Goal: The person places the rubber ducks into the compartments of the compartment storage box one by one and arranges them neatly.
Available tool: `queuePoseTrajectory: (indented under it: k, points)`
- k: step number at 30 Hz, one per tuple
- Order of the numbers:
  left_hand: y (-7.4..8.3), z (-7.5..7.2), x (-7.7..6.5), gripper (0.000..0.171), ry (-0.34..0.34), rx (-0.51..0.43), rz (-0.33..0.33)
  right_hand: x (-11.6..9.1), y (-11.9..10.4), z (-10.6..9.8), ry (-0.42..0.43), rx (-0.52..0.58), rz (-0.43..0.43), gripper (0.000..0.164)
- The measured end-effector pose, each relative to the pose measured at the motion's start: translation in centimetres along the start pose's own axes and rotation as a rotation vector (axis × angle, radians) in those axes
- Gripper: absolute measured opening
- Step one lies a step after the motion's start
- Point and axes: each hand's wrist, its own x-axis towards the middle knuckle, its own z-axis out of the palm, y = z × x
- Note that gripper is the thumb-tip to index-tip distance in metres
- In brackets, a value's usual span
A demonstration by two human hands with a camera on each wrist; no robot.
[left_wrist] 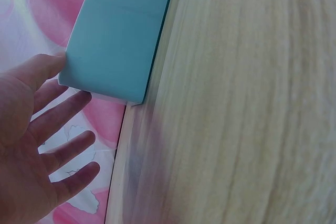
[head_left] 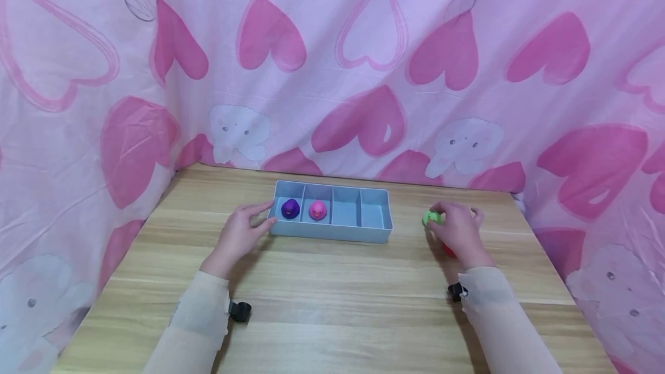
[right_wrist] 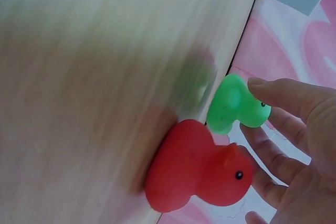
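Note:
A grey-blue tray (head_left: 332, 232) with a row of compartments stands toward the back of the table. My left hand (head_left: 240, 235) is at its left end, its thumb and fingertips touching the corner and end wall, the other fingers spread loosely. A purple toy duck (head_left: 290, 209) sits in the leftmost compartment and a pink toy duck (head_left: 317, 210) in the one beside it. To the right of the tray, my right hand (head_left: 458, 231) pinches a green toy duck (right_wrist: 233, 103) between thumb and fingers. A red toy duck (right_wrist: 181, 166) stands close by, mostly hidden under that hand in the head view.
The wooden table (head_left: 332, 305) reaches back to a pink curtain (head_left: 322, 74) with hearts, which also hangs along both sides. A small black camera mount (head_left: 240, 311) sits on the left wrist, another black mount (head_left: 457, 292) on the right.

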Motion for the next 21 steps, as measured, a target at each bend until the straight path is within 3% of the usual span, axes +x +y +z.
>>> queuePoseTrajectory:
  k: [6,21]
  points:
    - [0.0,0.0,0.0,0.050,-0.005,0.001,-0.005,0.1,-0.7,-0.1,0.013,0.028,-0.015,0.027]
    - [0.0,0.0,0.1,0.050,-0.006,0.005,-0.006,1.3,-4.5,-1.3,0.088,0.057,-0.152,0.027]
